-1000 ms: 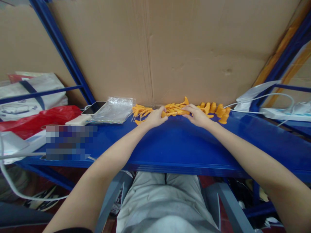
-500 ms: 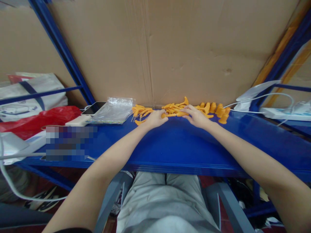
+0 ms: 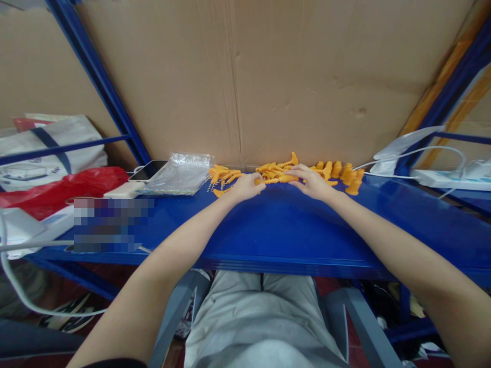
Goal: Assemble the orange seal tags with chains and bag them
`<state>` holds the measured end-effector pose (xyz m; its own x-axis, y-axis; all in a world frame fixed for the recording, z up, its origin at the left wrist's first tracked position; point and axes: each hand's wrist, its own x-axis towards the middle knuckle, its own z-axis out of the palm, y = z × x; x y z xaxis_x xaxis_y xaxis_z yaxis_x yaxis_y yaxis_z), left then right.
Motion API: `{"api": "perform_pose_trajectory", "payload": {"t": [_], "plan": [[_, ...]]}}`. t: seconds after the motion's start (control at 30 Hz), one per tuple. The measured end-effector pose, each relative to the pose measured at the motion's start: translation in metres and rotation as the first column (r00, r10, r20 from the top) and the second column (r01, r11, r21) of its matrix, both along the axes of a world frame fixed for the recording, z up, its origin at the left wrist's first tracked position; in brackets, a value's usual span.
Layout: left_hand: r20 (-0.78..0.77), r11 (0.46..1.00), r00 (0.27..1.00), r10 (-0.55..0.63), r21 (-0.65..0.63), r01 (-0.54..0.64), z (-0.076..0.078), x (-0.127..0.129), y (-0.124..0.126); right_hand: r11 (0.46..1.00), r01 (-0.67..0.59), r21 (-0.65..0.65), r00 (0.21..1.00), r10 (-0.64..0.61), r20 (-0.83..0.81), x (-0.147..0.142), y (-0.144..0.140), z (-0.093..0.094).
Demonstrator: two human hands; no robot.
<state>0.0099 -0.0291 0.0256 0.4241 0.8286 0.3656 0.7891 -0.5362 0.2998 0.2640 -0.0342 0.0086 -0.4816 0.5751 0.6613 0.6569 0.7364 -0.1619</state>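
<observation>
Near the back of the blue table, my left hand is closed on the orange handle of a corkscrew, whose metal spiral points right. Facing it, my right hand pinches a slim orange plastic piece at the tip of the spiral; whether the two touch I cannot tell. Left of my hands lie several orange corkscrews with bare metal spirals. Behind and between my hands is a pile of orange T-shaped pieces. Several orange stubby pieces stand upright on the right.
A cardboard wall closes off the back. Left on the table are a clear plastic bag, a phone, a white box and a red bag. A white power strip with cables lies right.
Both hands stay almost in place around the corkscrew. My right fingers have shifted very slightly; the piles look the same.
</observation>
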Motion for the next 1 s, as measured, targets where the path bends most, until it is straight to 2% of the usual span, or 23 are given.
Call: {"api": "perform_pose_trajectory", "payload": {"t": [0.1, 0.23, 0.37, 0.47, 0.63, 0.83, 1.0], "plan": [[-0.091, 0.994, 0.994, 0.069, 0.091, -0.061, 0.001, 0.0, -0.002, 0.998, 0.017, -0.054, 0.996, -0.021, -0.086, 0.004, 0.002, 0.001], [-0.151, 0.986, 0.982, 0.113, 0.139, -0.093, 0.0, 0.0, -0.003, 0.97, -0.009, -0.242, 0.975, -0.045, -0.218, 0.008, 0.005, 0.001], [-0.171, 0.981, 0.982, 0.074, 0.189, -0.041, -0.004, -0.001, -0.001, 0.892, -0.118, -0.436, 0.928, -0.057, -0.368, 0.006, 0.005, -0.001], [-0.149, 0.975, 0.988, 0.041, 0.223, -0.007, -0.006, -0.002, 0.001, 0.827, -0.169, -0.536, 0.899, -0.094, -0.428, -0.001, 0.001, 0.001], [-0.125, 0.971, 0.992, 0.029, 0.238, 0.001, -0.007, -0.002, 0.004, 0.774, -0.208, -0.598, 0.844, -0.167, -0.51, -0.008, -0.005, 0.006], [-0.131, 0.973, 0.991, 0.006, 0.23, 0.025, -0.007, -0.003, 0.005, 0.704, -0.288, -0.649, 0.864, -0.101, -0.493, 0.002, -0.005, 0.008], [-0.06, 0.967, 0.998, -0.034, 0.252, 0.048, -0.008, -0.005, 0.007, 0.683, -0.306, -0.664, 0.837, -0.139, -0.529, 0.0, -0.008, 0.012]]}}
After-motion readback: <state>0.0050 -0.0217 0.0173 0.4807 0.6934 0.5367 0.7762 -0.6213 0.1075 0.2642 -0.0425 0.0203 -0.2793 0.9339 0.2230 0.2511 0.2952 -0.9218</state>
